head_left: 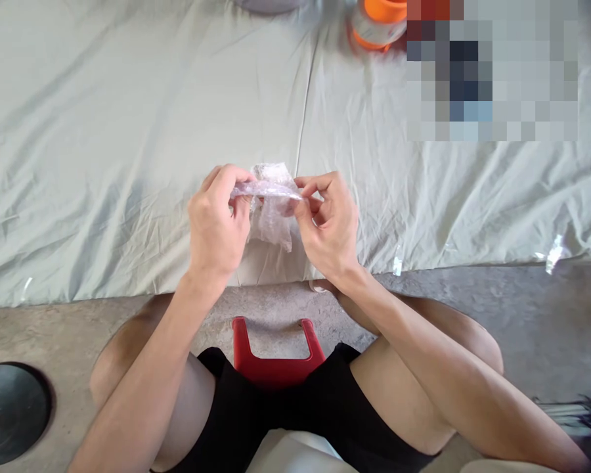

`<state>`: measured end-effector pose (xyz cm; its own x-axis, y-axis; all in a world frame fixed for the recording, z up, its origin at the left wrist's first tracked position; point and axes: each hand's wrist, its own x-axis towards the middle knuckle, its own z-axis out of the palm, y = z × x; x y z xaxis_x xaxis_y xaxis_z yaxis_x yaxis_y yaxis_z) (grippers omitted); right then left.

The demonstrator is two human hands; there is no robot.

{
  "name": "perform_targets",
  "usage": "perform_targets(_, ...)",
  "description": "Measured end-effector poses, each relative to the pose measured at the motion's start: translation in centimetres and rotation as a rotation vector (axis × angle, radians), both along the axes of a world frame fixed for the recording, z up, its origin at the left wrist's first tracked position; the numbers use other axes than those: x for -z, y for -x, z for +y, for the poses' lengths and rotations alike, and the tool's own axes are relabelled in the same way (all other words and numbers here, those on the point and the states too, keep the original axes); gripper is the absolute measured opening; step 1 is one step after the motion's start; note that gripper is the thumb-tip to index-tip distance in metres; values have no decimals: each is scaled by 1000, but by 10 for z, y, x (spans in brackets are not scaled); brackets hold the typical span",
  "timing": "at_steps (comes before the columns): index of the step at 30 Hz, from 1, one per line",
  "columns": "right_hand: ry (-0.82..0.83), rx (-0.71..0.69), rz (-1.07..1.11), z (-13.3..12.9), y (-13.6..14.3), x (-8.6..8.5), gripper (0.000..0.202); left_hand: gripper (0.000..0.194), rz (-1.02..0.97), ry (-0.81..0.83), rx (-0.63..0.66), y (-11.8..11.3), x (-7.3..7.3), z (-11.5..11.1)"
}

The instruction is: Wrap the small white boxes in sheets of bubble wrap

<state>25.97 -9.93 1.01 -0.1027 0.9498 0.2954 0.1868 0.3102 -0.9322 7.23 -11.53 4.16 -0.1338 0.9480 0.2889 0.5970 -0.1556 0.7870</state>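
Observation:
Between my two hands a clear, crinkled piece of bubble wrap (274,220) is stretched sideways, its lower part hanging down above a pale cloth. My left hand (220,213) pinches its left end between thumb and fingers. At the other end, the fingertips of my right hand (329,213) close on the right corner. The upper edge forms a narrow band with a faint purple tint. Whether anything lies inside the folds I cannot make out.
The pale grey-green cloth (128,131) spreads ahead, with bits of clear tape (554,255) at its near edge. An orange container (378,25) stands at the back. A red stool (279,371) is beneath me, and a dark round object (12,414) lies on the floor at left.

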Motion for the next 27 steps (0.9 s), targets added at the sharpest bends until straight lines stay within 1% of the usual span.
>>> perform_targets(4,23,101,-78,5,-1,-6,23,18,19,-41,-144,-7,-1,5)
perform_targets(6,21,129,-121,7,-2,-12,23,12,-2,-39,-186,-11,-4,7)
perform_targets(8,21,132,-150,9,-2,-18,20,6,-57,-104,-201,-15,-5,9)
perform_targets(11,-40,133,-59,14,-4,-26,9,16,-93,-293,-180,-18,-2,12)
perform_targets(13,-85,128,57,21,-7,-29,9,20,-69,-352,-121,-18,3,14)
perform_targets(15,-85,134,117,30,-10,-32,13,23,-57,-354,-94,-16,8,15)
perform_targets(16,-72,138,122,35,-12,-34,19,22,-53,-334,-100,-15,10,16)
perform_targets(18,-64,129,142,43,-16,-37,32,19,-24,-321,-159,-13,11,16)
perform_targets(19,-68,102,155,46,-18,-38,34,20,-2,-325,-190,-12,11,17)
perform_targets(21,-114,47,159,47,-23,-41,30,27,38,-332,-222,-10,7,19)
perform_targets(23,-162,20,51,43,-27,-45,22,37,76,-325,-219,-8,2,20)
perform_targets(25,-203,27,-141,38,-31,-49,31,43,156,-304,-213,-6,-4,18)
perform_targets(27,-227,37,-331,34,-35,-53,37,35,286,-238,-219,-6,-9,14)
